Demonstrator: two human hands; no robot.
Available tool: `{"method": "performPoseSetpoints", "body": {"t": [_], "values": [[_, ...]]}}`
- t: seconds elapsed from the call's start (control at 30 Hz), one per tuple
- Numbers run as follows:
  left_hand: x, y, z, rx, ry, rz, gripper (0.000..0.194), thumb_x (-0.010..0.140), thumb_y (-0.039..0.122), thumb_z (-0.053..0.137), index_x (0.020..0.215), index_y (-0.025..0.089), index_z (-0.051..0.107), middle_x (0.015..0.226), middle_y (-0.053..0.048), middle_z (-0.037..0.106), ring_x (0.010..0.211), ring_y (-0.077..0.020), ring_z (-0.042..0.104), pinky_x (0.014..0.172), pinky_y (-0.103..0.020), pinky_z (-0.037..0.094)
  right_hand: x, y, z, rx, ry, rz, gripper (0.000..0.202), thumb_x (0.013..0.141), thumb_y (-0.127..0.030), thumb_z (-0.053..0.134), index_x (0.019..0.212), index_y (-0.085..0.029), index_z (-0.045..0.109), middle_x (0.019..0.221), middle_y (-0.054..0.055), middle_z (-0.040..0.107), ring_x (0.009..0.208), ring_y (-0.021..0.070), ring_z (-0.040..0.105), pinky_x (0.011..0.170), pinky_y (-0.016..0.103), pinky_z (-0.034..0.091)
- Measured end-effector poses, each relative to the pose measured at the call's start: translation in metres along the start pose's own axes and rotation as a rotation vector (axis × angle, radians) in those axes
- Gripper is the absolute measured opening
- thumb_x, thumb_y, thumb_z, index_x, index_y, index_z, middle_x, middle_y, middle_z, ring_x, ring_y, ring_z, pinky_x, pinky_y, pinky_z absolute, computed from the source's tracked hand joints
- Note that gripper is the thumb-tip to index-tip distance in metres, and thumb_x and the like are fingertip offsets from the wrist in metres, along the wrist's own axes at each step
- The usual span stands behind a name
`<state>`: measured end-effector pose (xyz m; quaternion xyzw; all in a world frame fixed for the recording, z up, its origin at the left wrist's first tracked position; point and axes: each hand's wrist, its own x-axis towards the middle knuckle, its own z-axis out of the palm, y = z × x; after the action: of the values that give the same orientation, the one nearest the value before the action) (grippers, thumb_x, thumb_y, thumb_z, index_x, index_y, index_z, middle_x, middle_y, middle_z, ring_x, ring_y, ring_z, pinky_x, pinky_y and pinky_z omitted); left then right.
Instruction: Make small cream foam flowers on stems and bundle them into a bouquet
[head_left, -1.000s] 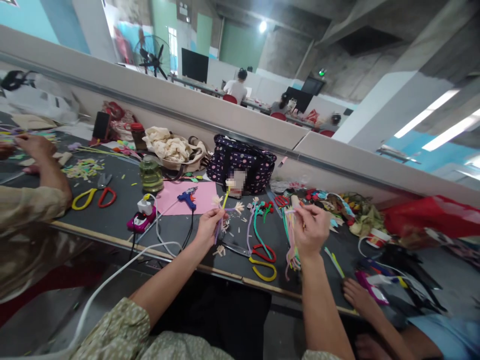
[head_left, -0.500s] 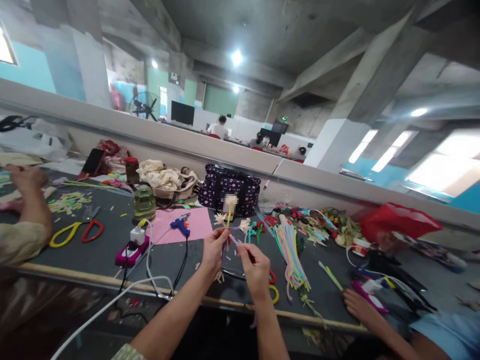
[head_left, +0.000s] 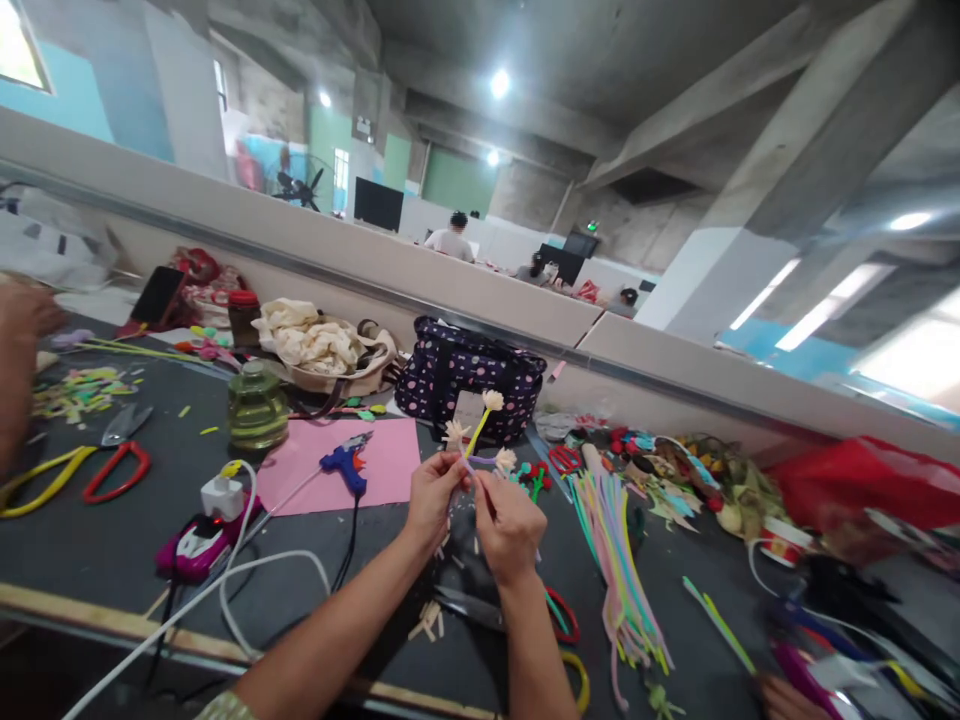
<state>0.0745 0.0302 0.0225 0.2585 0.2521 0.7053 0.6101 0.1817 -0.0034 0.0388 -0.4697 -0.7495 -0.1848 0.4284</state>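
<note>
Over the middle of the table, both hands hold a small bunch of fuzzy pipe-cleaner flowers (head_left: 477,432) with cream heads and yellow and purple stems. My left hand (head_left: 436,500) pinches the stems where they meet. Close beside it, my right hand (head_left: 510,522) has its fingers closed on the purple stem (head_left: 484,460). The fingertips partly hide the joint. Below the hands lie scissors (head_left: 469,605) with red and yellow handles, partly covered by my right forearm, and a few short cream pieces (head_left: 429,620).
Left are a blue glue gun (head_left: 346,466) on pink paper (head_left: 394,475), a jar (head_left: 257,408), a purple power strip (head_left: 184,560) and large scissors (head_left: 116,475). A patterned bag (head_left: 480,370) stands behind; coloured pipe cleaners (head_left: 615,560) lie right. Co-workers' hands show at both sides.
The view has shifted closer to the table. My hands remain together on the flowers, whose yellow stem now leans to the right. The co-workers' hands have moved towards the picture's edges.
</note>
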Motion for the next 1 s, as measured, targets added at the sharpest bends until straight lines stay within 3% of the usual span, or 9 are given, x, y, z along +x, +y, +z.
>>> {"method": "performPoseSetpoints", "body": {"t": [0.2,0.47,0.77,1.0], "values": [[0.009,-0.019,-0.018,0.035,0.022,-0.059,0.028,0.061,0.030,0.080,0.077,0.011,0.066,0.066,0.001,0.061,0.052,-0.0054,0.052,0.052,-0.017,0.042,-0.010,0.014,0.027,-0.089,0.047,-0.009,0.018,0.090,-0.021,0.053,0.094,-0.017,0.070,0.070,0.004,0.067,0.065,0.0138,0.060,0.066,0.024,0.040],[0.009,-0.018,-0.024,0.190,0.070,-0.049,0.026,0.063,0.031,0.079,0.072,0.013,0.063,0.064,0.002,0.059,0.052,-0.0072,0.054,0.050,-0.018,0.042,-0.016,0.017,0.024,-0.082,0.043,-0.029,0.015,0.087,-0.018,0.057,0.095,-0.015,0.070,0.063,0.003,0.064,0.057,0.0121,0.055,0.061,0.024,0.038],[0.007,-0.022,-0.024,0.176,0.057,-0.091,0.026,0.064,0.032,0.078,0.071,0.013,0.062,0.064,0.001,0.060,0.054,-0.0089,0.055,0.051,-0.019,0.043,-0.022,0.014,0.025,-0.089,-0.033,0.085,0.017,0.088,-0.023,0.054,0.093,-0.018,0.070,0.062,0.003,0.064,0.057,0.0133,0.054,0.061,0.026,0.036],[0.002,-0.027,-0.019,0.187,0.096,-0.048,0.023,0.061,0.027,0.079,0.069,0.013,0.063,0.064,0.001,0.061,0.055,-0.0085,0.053,0.054,-0.019,0.043,-0.020,0.010,0.025,-0.137,-0.074,0.109,0.019,0.089,-0.023,0.051,0.083,-0.019,0.068,0.058,0.001,0.061,0.056,0.0130,0.052,0.058,0.026,0.033]]}}
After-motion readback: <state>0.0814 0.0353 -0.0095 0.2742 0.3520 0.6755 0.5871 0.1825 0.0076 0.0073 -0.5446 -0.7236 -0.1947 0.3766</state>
